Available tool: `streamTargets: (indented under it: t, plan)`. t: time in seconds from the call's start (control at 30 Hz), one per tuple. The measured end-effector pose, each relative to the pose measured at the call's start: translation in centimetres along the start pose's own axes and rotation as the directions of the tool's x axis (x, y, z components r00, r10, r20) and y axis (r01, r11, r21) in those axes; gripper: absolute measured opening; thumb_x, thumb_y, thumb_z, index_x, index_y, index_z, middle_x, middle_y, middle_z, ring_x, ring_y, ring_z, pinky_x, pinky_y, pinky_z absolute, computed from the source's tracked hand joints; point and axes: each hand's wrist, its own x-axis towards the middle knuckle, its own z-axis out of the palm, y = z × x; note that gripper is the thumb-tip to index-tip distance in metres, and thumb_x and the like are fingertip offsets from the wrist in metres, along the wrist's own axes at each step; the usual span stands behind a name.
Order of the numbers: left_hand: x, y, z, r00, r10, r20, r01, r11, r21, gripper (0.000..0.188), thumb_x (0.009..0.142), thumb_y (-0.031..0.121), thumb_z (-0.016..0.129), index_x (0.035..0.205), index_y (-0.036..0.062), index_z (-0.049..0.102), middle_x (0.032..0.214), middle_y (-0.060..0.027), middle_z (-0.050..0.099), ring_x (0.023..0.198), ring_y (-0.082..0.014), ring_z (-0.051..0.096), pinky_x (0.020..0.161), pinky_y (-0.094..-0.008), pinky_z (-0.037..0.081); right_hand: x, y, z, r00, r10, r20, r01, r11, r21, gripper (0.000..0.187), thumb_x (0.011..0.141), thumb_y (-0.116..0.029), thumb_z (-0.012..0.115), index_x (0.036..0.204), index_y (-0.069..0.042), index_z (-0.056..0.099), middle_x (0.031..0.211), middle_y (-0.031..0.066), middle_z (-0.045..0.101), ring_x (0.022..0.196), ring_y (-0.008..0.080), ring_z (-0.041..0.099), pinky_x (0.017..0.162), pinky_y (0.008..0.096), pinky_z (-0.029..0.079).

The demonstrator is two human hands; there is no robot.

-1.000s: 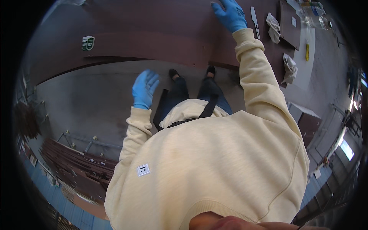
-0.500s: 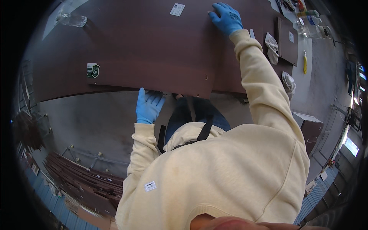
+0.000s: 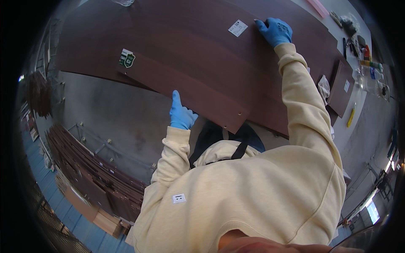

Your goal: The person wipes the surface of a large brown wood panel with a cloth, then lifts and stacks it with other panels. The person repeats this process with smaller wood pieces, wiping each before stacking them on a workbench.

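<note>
A dark brown panel (image 3: pixel 185 63) lies on other brown boards, its near corner jutting past the edge of the board beneath. My left hand (image 3: pixel 183 114), in a blue glove, is at the panel's near edge, thumb pointing up and fingers curled against the edge; the fingertips are partly hidden. My right hand (image 3: pixel 277 32), also gloved in blue, is farther off on the right, its fingers bent at the panel's far right side. Beside it is a white label (image 3: pixel 238 28). A green and white sticker (image 3: pixel 126 58) marks the panel's left part.
To the right lie a small brown board (image 3: pixel 341 86), a crumpled white cloth (image 3: pixel 323 87), a yellow cutter (image 3: pixel 351 117) and clear bottles (image 3: pixel 373 80). A pink strip (image 3: pixel 317 7) lies at the far right. Stacked brown boards (image 3: pixel 93 168) stand at lower left, beside a metal rack (image 3: pixel 101 145).
My left hand has gone from spread fingers to curled ones at the panel's edge. The whole view has turned, so the panels now slant down to the right. My right hand stays on the panel.
</note>
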Motion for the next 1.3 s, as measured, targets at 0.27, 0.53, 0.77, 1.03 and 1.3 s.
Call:
streamTargets:
  t: [0.27, 0.53, 0.77, 1.03, 1.3]
  plan:
    - [1.8, -2.2, -0.5, 0.990, 0.132, -0.057, -0.132, 0.991, -0.001, 0.077, 0.100, 0.067, 0.051, 0.153, 0.0123, 0.042, 0.155, -0.0095, 0.049, 0.138, -0.0339, 0.049, 0.115, -0.0505, 0.042, 1.6, 1.1, -0.5, 0.981, 0.028, 0.194, -0.045, 0.996, 0.082, 0.078, 0.093, -0.079, 0.044, 0.106, -0.009, 0.077, 0.108, 0.0183, 0.075, 0.106, 0.0384, 0.069, 0.097, 0.0467, 0.051]
    - [-0.6, -1.2, 0.9, 0.990, 0.118, -0.075, -0.122, 0.992, -0.041, 0.070, 0.104, 0.063, 0.046, 0.152, 0.0113, 0.044, 0.153, -0.0090, 0.051, 0.137, -0.0320, 0.052, 0.114, -0.0477, 0.045, 4.6, 0.1, -2.9, 0.910, 0.136, 0.391, -0.204, 0.969, 0.139, 0.100, 0.088, -0.089, 0.034, 0.134, -0.006, 0.068, 0.138, 0.0225, 0.064, 0.135, 0.0420, 0.055, 0.115, 0.0474, 0.039]
    - [-4.8, 0.0, 3.4, 0.988, 0.138, -0.070, -0.142, 0.988, -0.055, 0.068, 0.105, 0.060, 0.046, 0.151, 0.0104, 0.044, 0.153, -0.0090, 0.052, 0.136, -0.0328, 0.053, 0.114, -0.0480, 0.046, 2.7, -5.1, -13.3, 0.967, 0.082, 0.243, -0.120, 0.982, 0.146, 0.070, 0.095, -0.066, 0.053, 0.119, -0.003, 0.074, 0.127, 0.0245, 0.069, 0.123, 0.0395, 0.063, 0.107, 0.0465, 0.047]
    - [-2.3, -1.3, 4.1, 0.977, 0.052, 0.206, -0.032, 0.995, -0.098, 0.074, 0.105, 0.062, 0.039, 0.161, 0.0150, 0.029, 0.165, -0.0124, 0.032, 0.149, -0.0353, 0.036, 0.117, -0.0555, 0.040, 2.5, -11.5, -25.8, 0.977, -0.207, -0.045, 0.206, 0.978, -0.025, 0.077, 0.095, -0.071, 0.052, 0.106, 0.001, 0.077, 0.111, 0.0270, 0.073, 0.111, 0.0424, 0.068, 0.101, 0.0468, 0.051]
    - [-1.6, -1.1, 5.8, 0.816, 0.138, 0.561, 0.052, 0.949, -0.310, 0.099, 0.089, 0.085, 0.042, 0.161, 0.0190, 0.030, 0.166, -0.0136, 0.028, 0.151, -0.0385, 0.029, 0.114, -0.0627, 0.036, -2.7, -17.2, -34.4, 0.795, -0.503, -0.339, 0.428, 0.861, -0.274, 0.069, 0.094, -0.066, 0.055, 0.085, 0.000, 0.075, 0.091, 0.0216, 0.075, 0.089, 0.0383, 0.072, 0.084, 0.0480, 0.055]
